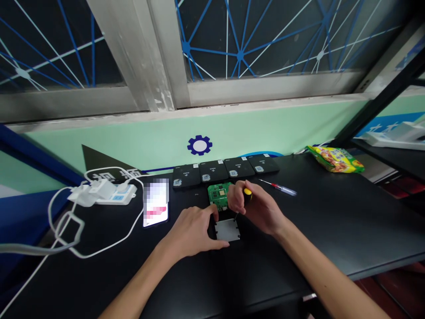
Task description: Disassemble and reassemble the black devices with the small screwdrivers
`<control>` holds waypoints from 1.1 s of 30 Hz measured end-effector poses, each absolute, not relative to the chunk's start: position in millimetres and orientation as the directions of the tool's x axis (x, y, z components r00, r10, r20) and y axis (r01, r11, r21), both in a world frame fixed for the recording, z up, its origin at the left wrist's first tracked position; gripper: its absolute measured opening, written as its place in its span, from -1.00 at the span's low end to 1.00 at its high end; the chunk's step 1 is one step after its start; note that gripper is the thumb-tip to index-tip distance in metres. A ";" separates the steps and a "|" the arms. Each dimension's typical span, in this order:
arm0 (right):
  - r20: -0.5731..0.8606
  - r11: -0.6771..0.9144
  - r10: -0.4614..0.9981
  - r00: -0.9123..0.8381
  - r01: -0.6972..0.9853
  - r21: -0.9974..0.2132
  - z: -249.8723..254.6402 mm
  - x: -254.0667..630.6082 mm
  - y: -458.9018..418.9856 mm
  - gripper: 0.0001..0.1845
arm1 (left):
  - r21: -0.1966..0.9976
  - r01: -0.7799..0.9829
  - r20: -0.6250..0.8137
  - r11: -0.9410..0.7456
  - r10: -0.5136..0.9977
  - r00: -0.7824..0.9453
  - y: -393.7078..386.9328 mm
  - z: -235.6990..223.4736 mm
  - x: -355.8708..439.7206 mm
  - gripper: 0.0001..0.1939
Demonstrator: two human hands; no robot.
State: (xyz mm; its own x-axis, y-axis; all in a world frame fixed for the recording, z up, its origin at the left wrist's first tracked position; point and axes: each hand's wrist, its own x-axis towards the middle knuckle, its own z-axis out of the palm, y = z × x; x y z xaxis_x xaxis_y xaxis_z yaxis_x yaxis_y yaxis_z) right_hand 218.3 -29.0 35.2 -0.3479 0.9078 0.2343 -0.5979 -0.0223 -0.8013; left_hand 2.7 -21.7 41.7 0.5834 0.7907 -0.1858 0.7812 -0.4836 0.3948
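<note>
My right hand (254,206) is wrapped round a screwdriver (248,193) with a black and yellow handle. Its thin shaft points down at the upper right corner of a square silver metal plate (227,230) with small dark notches along its sides. My left hand (194,230) grips the plate, thumb along the near edge and fingers at the far left corner. Whether the plate sits in a dark casing I cannot tell. Just beyond it lies a green circuit board (217,195), partly covered by my right hand.
Several flat black boxes (212,172) line the back of the black table (332,221). To the right are a second screwdriver (282,189) with a clear handle and a snack bag (335,160). On the left lie a phone (156,203), a power strip (119,195) and loose white cables (99,256).
</note>
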 end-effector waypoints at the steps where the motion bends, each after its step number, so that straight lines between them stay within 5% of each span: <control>1: 0.227 -0.033 0.906 -0.357 -0.594 -0.804 34.4 217.8 -29.1 -0.51 | 0.394 0.782 -0.188 -0.483 0.790 0.583 -21.6 42.1 2.6 -0.42; 4: 0.200 -0.088 0.904 -0.378 -0.622 -0.778 32.0 217.8 -29.7 -0.49 | 0.392 0.784 -0.192 -0.481 0.790 0.582 -21.4 43.8 2.9 -0.42; 10: 0.223 -0.077 0.911 -0.348 -0.674 -0.735 33.2 219.6 -29.7 -0.79 | 0.418 0.774 -0.170 -0.476 0.796 0.581 -21.1 42.9 3.4 -0.44; 16: 0.215 -0.053 0.912 -0.350 -0.619 -0.783 35.5 216.7 -30.6 -0.51 | 0.441 0.756 -0.140 -0.483 0.795 0.590 -21.4 38.5 2.8 -0.45; 23: 0.226 -0.072 0.913 -0.340 -0.678 -0.731 32.5 217.3 -29.8 -0.76 | 0.460 0.745 -0.111 -0.484 0.800 0.589 -22.0 36.8 3.6 -0.43; 29: 0.231 -0.042 0.914 -0.335 -0.642 -0.766 36.1 216.7 -29.5 -0.43 | 0.560 0.665 0.019 -0.494 0.810 0.586 -22.8 29.2 1.4 -0.36; 33: 0.219 -0.064 0.924 -0.315 -0.690 -0.721 35.8 216.9 -30.2 -0.67 | 0.588 0.606 0.101 -0.536 0.792 0.602 -23.2 25.0 0.6 -0.52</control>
